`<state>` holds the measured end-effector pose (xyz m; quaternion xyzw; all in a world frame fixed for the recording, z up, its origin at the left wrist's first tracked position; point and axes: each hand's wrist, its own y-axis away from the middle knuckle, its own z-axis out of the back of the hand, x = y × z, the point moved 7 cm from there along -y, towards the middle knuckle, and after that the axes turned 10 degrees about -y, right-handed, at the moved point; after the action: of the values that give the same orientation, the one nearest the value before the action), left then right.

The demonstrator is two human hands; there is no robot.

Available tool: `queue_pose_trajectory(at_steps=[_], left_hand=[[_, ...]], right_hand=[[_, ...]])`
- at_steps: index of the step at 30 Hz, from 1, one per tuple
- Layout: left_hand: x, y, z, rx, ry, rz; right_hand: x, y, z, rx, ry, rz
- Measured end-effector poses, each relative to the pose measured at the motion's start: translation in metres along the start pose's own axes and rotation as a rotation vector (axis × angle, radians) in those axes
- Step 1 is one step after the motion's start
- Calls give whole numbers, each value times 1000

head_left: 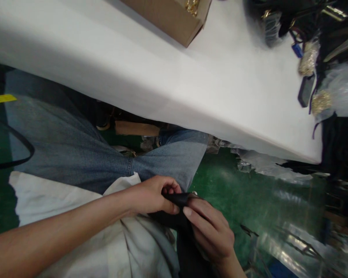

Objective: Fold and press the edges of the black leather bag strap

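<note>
A piece of black material (pixel 188 247), which could be fabric or soft leather, lies over my lap at the lower middle. My left hand (pixel 156 195) pinches its upper edge between thumb and curled fingers. Close beside it, my right hand (pixel 211 226) grips the same edge, thumb on the near side and fingers behind. Between the two hands the edge is folded over. Whatever sits inside the fold is hidden. The lower part of the black piece hangs down past my right forearm and out of view.
A white-covered table (pixel 234 88) runs across in front of me. On it stands a cardboard box (pixel 174 23) with gold-coloured pieces. Bags of small gold parts (pixel 309 58), a blue item (pixel 297 50) and black goods crowd its right end. Clear plastic (pixel 261 164) lies below, by the green floor (pixel 229 193).
</note>
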<state>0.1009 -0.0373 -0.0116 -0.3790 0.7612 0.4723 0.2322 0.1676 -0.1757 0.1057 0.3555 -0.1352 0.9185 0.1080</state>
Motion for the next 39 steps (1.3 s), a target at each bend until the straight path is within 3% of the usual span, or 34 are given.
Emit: queue_pose_trajectory(at_steps=[3,12,21,27,34,39], left_hand=[[-4,0,2,6,2,14],[-26,7,8,65,-138,-64],[-15,7,10,7,-122,-34],[-20,8,8,58,-129,-129],[-5,2,9,22,-73,-18],[2,6,11,-5,-28,46]], right_hand=[[-1,4,1,30,17,12],[1,18,6,-59,140,-27],[2,10,0,-24,112,-49],[3,-2,5,-73,103,-80],[1,-2,-1,-70,60,-63],[8,-13,0,58,128,22]])
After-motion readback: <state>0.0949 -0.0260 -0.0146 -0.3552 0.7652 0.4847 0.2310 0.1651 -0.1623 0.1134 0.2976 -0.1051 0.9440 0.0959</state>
